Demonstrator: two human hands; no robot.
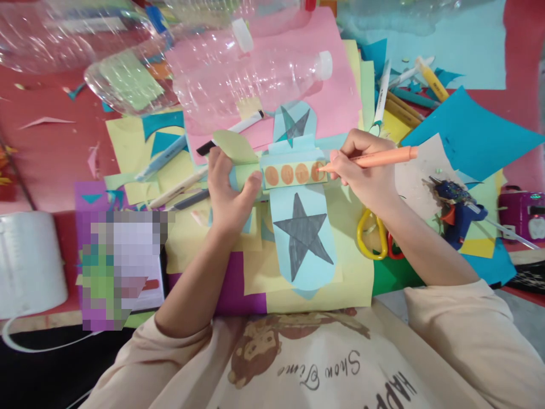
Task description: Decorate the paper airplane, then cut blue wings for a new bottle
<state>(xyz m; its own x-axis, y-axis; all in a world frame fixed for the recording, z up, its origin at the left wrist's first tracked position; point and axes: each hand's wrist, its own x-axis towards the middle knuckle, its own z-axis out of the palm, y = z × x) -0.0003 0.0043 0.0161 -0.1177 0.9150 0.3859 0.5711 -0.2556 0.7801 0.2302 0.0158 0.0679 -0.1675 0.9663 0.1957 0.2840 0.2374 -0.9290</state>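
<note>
A paper aeroplane model (293,173) lies over the coloured sheets, with a pale green body, light blue wings and a grey star (303,233) drawn on the near wing. Several orange circles (293,174) run along its body. My left hand (232,190) is closed round the body's left end, thumb pressed on top. My right hand (361,173) grips an orange marker (374,159), whose tip touches the rightmost circle.
Clear plastic bottles (251,76) lie at the back over pink paper (332,96). Yellow-handled scissors (372,236) and a blue glue gun (457,207) sit to the right. Pens (179,187) and paper scraps (464,133) cover the red table. A white roll (29,261) stands at left.
</note>
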